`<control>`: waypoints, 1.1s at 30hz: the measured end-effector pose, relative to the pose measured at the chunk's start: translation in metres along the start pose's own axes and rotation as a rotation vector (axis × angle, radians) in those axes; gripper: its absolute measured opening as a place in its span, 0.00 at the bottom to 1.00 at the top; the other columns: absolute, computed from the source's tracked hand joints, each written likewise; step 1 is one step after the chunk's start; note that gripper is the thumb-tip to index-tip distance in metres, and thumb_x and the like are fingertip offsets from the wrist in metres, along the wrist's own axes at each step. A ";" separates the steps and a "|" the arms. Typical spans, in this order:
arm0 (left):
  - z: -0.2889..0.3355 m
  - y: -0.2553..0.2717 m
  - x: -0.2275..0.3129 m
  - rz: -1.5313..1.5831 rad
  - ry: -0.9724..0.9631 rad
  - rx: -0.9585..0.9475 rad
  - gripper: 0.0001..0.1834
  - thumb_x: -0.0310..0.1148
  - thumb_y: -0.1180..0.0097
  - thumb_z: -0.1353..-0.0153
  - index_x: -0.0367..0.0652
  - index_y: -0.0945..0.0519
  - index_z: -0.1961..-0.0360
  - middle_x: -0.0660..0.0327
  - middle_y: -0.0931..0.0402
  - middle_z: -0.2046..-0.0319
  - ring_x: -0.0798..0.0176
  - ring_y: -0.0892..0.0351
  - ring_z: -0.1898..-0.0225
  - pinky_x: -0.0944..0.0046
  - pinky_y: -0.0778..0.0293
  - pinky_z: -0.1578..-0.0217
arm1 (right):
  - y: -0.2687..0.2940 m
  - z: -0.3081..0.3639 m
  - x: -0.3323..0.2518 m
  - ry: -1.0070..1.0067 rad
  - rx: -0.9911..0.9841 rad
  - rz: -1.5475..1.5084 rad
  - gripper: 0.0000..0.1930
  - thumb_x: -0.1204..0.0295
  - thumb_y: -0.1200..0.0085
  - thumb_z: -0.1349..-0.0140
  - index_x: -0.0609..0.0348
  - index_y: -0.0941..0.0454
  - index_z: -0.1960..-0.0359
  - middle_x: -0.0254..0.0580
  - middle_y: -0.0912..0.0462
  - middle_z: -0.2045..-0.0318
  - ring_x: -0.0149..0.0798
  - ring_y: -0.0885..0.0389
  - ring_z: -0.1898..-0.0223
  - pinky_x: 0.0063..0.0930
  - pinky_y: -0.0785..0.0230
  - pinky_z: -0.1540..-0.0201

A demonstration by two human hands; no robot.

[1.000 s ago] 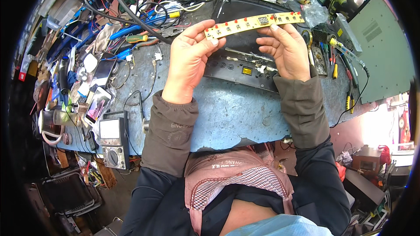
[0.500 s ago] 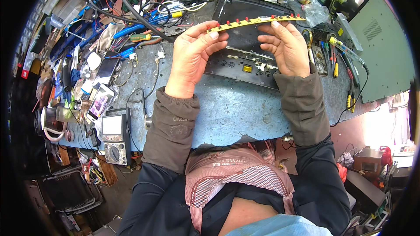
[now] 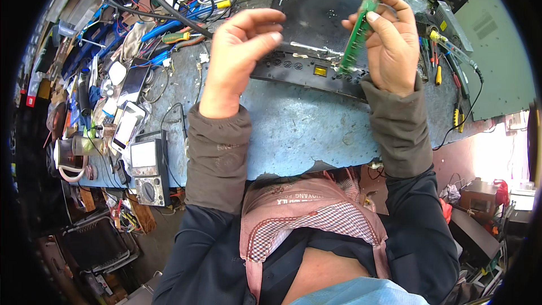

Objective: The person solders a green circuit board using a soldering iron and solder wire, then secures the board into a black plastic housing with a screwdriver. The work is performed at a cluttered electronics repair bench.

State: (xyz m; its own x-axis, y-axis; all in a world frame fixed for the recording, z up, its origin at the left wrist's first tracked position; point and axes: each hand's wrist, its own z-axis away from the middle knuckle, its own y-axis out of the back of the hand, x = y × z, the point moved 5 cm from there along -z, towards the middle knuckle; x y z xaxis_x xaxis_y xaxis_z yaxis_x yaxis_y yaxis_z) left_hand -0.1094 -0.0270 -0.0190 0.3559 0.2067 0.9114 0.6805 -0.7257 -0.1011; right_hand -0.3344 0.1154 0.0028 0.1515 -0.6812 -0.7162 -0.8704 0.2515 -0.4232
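Between the thumb and fingers of my right hand (image 3: 392, 45) is a long, narrow circuit board (image 3: 358, 36). It is tilted nearly upright, and its green side with rows of small solder pins shows. My left hand (image 3: 240, 51) is raised apart from the board, thumb and fingers spread with nothing in them. Behind and below both hands lies a flat black panel or casing (image 3: 316, 20), with a control strip along its near edge. That strip has round holes and a small yellow window (image 3: 320, 71). The board's lower end hangs over the strip.
An analog multimeter (image 3: 149, 172) and a white phone (image 3: 129, 127) sit at the left of the blue bench (image 3: 305, 135). Pliers, a screwdriver (image 3: 176, 38) and tangled cables crowd the back left. Yellow-handled screwdrivers (image 3: 438, 74) and a large grey-green metal panel (image 3: 499, 56) stand at the right.
My left hand has let go of the board and moved left. My right hand has turned the board from level, yellow side showing, to steep, green side showing.
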 end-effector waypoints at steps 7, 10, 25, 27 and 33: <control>-0.002 0.014 -0.006 0.269 0.169 0.156 0.23 0.36 0.34 0.26 0.34 0.20 0.36 0.55 0.12 0.54 0.60 0.09 0.58 0.61 0.11 0.62 | -0.018 0.020 0.021 -0.540 -0.481 0.341 0.25 0.85 0.50 0.30 0.63 0.28 0.31 0.35 0.17 0.54 0.25 0.20 0.55 0.21 0.26 0.53; 0.001 0.015 -0.014 0.213 0.278 0.129 0.20 0.32 0.34 0.27 0.32 0.20 0.40 0.54 0.11 0.57 0.62 0.09 0.64 0.65 0.12 0.68 | -0.020 0.030 0.033 -0.595 -0.608 0.666 0.22 0.85 0.51 0.28 0.64 0.27 0.33 0.34 0.18 0.52 0.22 0.23 0.55 0.20 0.28 0.52; 0.012 0.013 -0.021 -0.724 0.371 0.091 0.15 0.33 0.28 0.37 0.32 0.11 0.55 0.58 0.12 0.69 0.67 0.18 0.72 0.65 0.24 0.69 | -0.033 0.039 -0.006 0.008 -0.798 1.414 0.18 0.74 0.38 0.43 0.65 0.14 0.50 0.53 0.18 0.60 0.60 0.16 0.56 0.51 0.21 0.51; 0.012 0.008 -0.014 -0.857 0.292 0.101 0.15 0.35 0.29 0.40 0.33 0.10 0.59 0.51 0.11 0.70 0.56 0.11 0.68 0.56 0.18 0.61 | -0.027 0.037 -0.005 0.095 -0.790 1.452 0.17 0.75 0.38 0.43 0.66 0.14 0.51 0.53 0.19 0.61 0.60 0.16 0.57 0.51 0.21 0.52; 0.012 0.010 -0.019 -0.837 0.315 0.087 0.13 0.34 0.30 0.40 0.34 0.09 0.61 0.49 0.12 0.70 0.53 0.11 0.67 0.56 0.18 0.61 | -0.033 0.036 -0.009 0.029 -0.818 1.385 0.17 0.75 0.39 0.44 0.66 0.13 0.52 0.54 0.18 0.62 0.60 0.16 0.58 0.50 0.20 0.53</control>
State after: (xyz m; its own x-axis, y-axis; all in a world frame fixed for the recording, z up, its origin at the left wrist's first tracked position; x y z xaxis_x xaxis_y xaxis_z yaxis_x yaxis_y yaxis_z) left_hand -0.1021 -0.0300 -0.0421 -0.4616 0.4466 0.7664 0.6893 -0.3632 0.6268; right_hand -0.2903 0.1382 0.0026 -0.9271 -0.2675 -0.2627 -0.3291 0.2449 0.9120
